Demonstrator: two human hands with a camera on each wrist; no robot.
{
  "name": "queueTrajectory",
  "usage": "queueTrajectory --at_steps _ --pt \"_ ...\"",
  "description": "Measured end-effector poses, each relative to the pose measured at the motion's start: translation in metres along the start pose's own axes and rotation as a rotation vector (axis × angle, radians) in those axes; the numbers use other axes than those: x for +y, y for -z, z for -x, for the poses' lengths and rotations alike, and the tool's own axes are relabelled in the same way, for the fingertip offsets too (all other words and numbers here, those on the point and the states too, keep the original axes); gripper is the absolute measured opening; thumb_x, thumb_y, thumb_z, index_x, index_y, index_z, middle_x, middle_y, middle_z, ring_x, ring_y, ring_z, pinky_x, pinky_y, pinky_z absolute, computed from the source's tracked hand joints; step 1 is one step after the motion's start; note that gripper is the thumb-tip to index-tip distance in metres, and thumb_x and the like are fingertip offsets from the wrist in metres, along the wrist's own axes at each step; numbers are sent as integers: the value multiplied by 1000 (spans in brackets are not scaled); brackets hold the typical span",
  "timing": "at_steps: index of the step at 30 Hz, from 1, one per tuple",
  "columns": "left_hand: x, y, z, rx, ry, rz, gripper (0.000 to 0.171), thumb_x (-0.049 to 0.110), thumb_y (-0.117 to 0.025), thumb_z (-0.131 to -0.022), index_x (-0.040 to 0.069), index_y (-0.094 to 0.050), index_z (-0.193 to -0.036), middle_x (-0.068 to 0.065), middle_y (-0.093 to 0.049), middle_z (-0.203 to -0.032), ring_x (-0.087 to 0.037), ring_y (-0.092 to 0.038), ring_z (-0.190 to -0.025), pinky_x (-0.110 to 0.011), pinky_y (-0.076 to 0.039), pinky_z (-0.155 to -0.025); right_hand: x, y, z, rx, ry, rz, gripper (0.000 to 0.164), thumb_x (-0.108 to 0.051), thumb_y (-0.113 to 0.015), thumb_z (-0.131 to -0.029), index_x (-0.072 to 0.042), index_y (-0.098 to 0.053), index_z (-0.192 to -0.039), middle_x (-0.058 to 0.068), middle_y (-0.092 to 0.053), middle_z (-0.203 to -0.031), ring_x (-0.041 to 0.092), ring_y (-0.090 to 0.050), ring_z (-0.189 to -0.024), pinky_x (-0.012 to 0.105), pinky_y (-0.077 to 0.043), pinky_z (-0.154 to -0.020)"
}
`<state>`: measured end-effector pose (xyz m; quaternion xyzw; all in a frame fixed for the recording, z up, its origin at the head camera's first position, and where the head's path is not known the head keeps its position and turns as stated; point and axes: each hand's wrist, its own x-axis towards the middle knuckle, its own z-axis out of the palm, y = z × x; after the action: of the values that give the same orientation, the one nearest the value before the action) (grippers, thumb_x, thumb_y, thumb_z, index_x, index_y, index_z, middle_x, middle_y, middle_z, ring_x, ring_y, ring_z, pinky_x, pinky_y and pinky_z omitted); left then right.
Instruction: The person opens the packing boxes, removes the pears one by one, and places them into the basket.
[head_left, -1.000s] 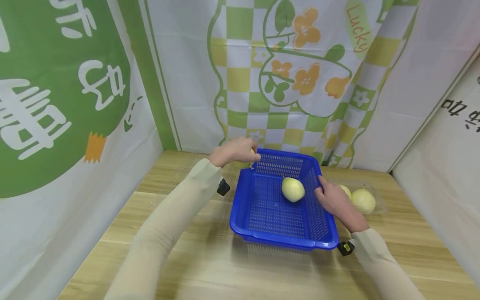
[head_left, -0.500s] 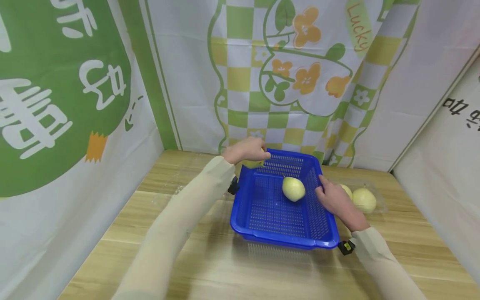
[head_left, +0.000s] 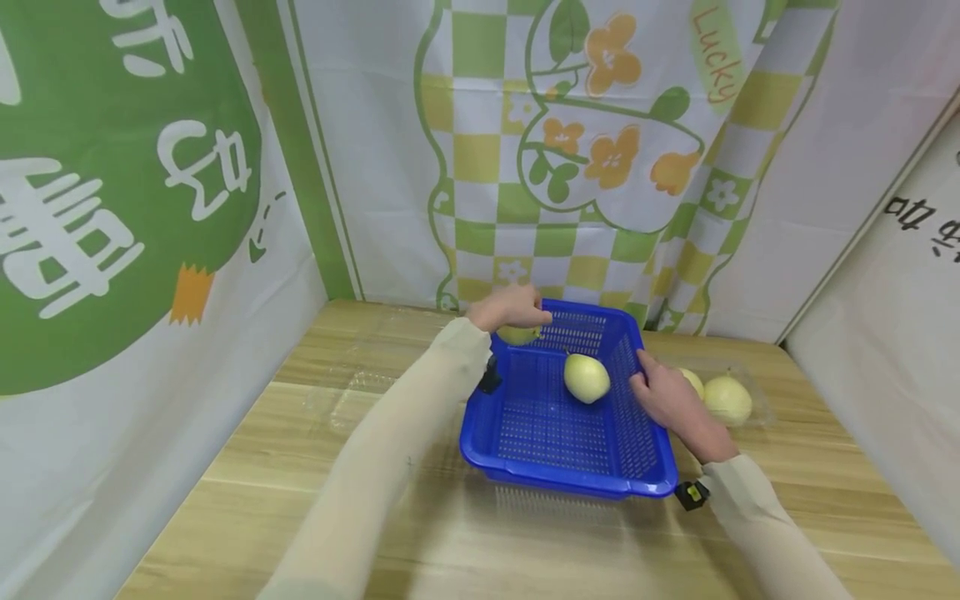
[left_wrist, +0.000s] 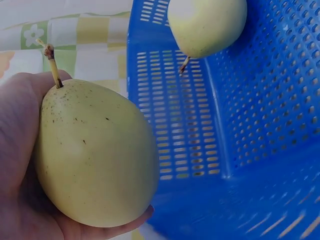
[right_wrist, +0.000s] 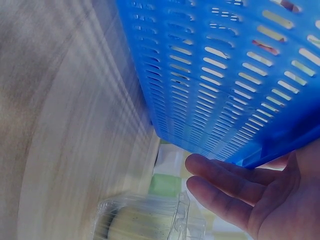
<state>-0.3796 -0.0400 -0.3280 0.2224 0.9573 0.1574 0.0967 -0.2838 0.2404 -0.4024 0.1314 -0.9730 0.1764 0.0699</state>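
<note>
- fingers of the left hand [head_left: 517,307] are curled round one pear [left_wrist: 97,155], with its stem sticking out free in my left wrist view.
- that held pear hangs at the back left corner of the blue basket [head_left: 558,482]; i can't judge well from here how high it is above the basket floor, since the hand covers much of it.
- on the basket floor i see a second pear [head_left: 587,379], lying tilted nearer the right wall, apart from the held one, its stem toward the back.
- the right hand [head_left: 667,400] grips the right rim, thumb over it and fingers stretched loosely below on the outer side.
- just right of that hand i see two more pears [head_left: 727,402] in a clear container [head_left: 761,410].
- left of the basket, partly behind the left sleeve [head_left: 405,450], i see clear plastic [head_left: 360,392] on the wooden table [head_left: 832,508].
</note>
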Motion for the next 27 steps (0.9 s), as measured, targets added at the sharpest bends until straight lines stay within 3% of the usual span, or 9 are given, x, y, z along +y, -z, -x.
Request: queueTrajectory --at_steps 6,12,27 --pt "5 -6 -1 2 -27 6 31 37 -51 -93 20 -44 -68 5 -40 -64 -9 -32 -55 -26 -32 -53 -1 -1 0 8 3 7 58 -18 -37 -96 11 -33 -146 39 -55 -126 33 -62 -78 54 -50 -74" --pt "8 -21 -9 -12 -4 34 37 38 -53 -94 20 -42 -63 7 -33 -56 -9 -25 -50 -25 -29 -50 -1 -2 0 17 -5 12 58 -18 -37 -96 10 -35 -146 38 -56 -126 35 -62 -78 52 -49 -72" --pt "4 -61 -9 27 100 -33 32 46 -54 -91 20 -47 -72 1 -46 -72 -15 -44 -64 -34 -42 -60 1 -2 0 11 -1 2 58 -18 -37 -96 11 -33 -146 39 -57 -122 29 -58 -71 49 -48 -68"
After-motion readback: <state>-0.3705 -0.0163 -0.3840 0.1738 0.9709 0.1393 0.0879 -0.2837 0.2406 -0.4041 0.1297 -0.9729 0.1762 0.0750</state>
